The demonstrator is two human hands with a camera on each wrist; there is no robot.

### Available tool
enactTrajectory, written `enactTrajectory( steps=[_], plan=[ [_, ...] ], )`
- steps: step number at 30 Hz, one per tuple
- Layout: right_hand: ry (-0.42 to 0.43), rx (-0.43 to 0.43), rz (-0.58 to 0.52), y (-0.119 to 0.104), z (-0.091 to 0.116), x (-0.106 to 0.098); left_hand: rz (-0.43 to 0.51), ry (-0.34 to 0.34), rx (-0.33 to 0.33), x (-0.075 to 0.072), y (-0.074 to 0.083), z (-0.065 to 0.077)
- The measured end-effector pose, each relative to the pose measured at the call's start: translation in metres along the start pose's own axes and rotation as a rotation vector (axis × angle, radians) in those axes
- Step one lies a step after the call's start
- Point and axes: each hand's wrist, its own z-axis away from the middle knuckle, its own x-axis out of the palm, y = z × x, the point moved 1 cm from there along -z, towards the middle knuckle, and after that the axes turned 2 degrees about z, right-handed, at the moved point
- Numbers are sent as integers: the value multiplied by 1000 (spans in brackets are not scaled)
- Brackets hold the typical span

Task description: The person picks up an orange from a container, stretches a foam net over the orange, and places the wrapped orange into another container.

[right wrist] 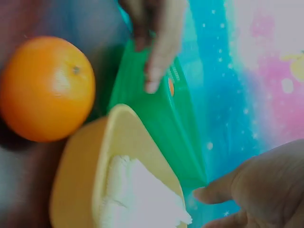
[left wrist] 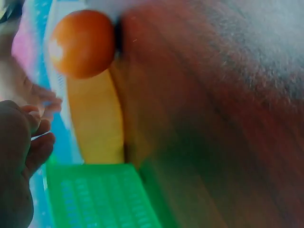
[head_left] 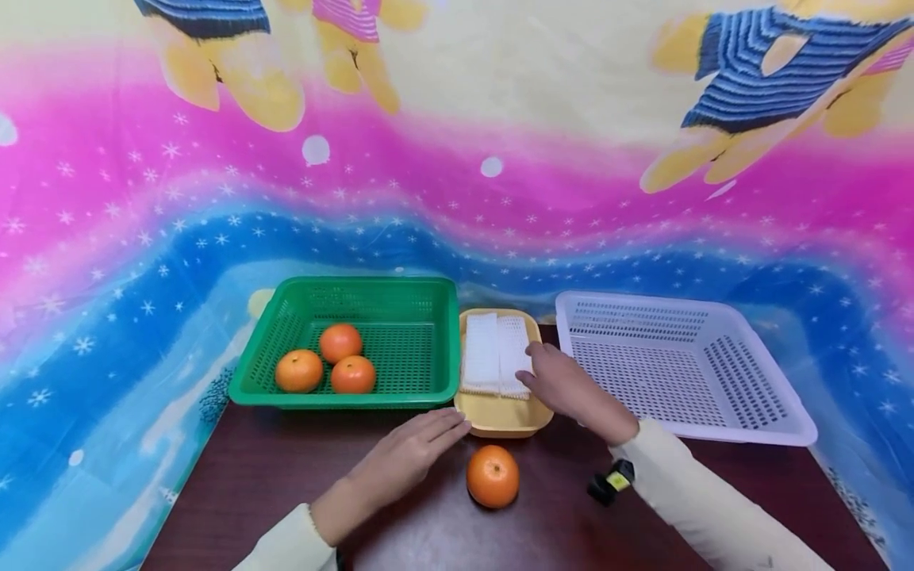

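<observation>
An orange [head_left: 493, 476] sits on the table in front of a small yellow tray [head_left: 500, 416]. Inside that tray lie white foam net sleeves [head_left: 481, 353], side by side in two stacks. My right hand [head_left: 567, 388] reaches over the tray's right rim, thumb and fingertips beside the right-hand stack; in the right wrist view its thumb and finger [right wrist: 221, 190] are spread with nothing between them. My left hand [head_left: 407, 456], fingers extended, hovers by the tray's front left corner and holds nothing. Whether either hand touches the tray is unclear.
To the left stands a green basket [head_left: 414, 396] with three oranges [head_left: 340, 343] in it. A pale lavender basket [head_left: 643, 381] is on the right. Both stand on the dark red-brown table [head_left: 400, 539], against a patterned cloth backdrop [head_left: 457, 182].
</observation>
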Motion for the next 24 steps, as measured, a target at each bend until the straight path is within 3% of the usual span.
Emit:
enactTrajectory(
  steps=[3, 8, 14, 19, 24],
  plan=[
    [-69, 35, 40, -5, -21, -1, -32, -61, 11, 12, 2, -3],
    [-136, 105, 72, -6, -48, 7, -37, -100, -49, 29, 3, -7],
    [-146, 158, 69, -3, -69, 18, 2, -31, -107, 42, -4, -10],
    [-124, 163, 68, 0, -78, 25, -1, 43, -106, 49, -4, -16],
    [-129, 190, 47, 1, -84, 29, -14, -2, -134, 51, -3, -20]
  ],
)
